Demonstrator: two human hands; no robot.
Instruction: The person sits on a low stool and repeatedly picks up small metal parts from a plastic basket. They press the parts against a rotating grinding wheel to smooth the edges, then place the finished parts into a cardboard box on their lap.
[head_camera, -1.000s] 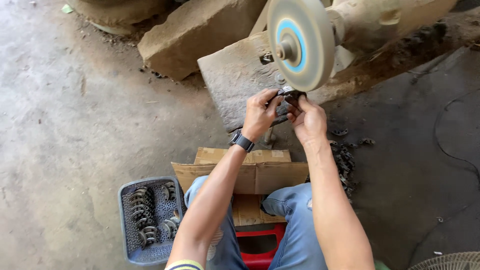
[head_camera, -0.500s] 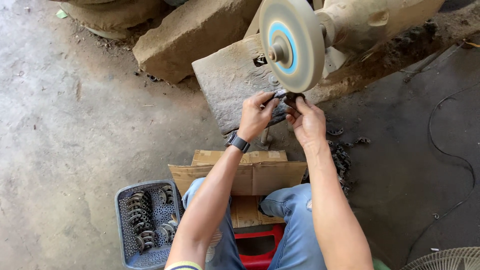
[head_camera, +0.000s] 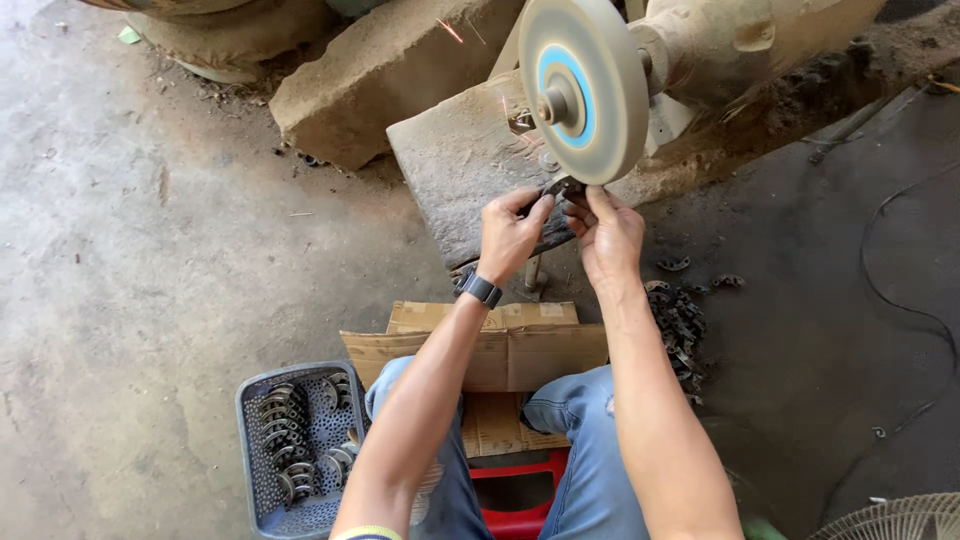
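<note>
At lower rim of grinding wheel (head_camera: 583, 88): small metal part (head_camera: 558, 188) pinched between left hand (head_camera: 510, 235) and right hand (head_camera: 608, 238), just beyond fingertips; sparks far left; both hands equally near

Single view, head-worn camera. Position: above the seated person, looking steeply down and forward over both forearms. Near edge: knees and red stool (head_camera: 520, 495). Far edge: grinding wheel (head_camera: 583, 88) and stone block (head_camera: 390, 70), upper frame. Left: concrete floor (head_camera: 130, 250) and grey basket (head_camera: 262, 480). Right: dark ground. Range: close, arm's reach. No second view; nothing shared.
</note>
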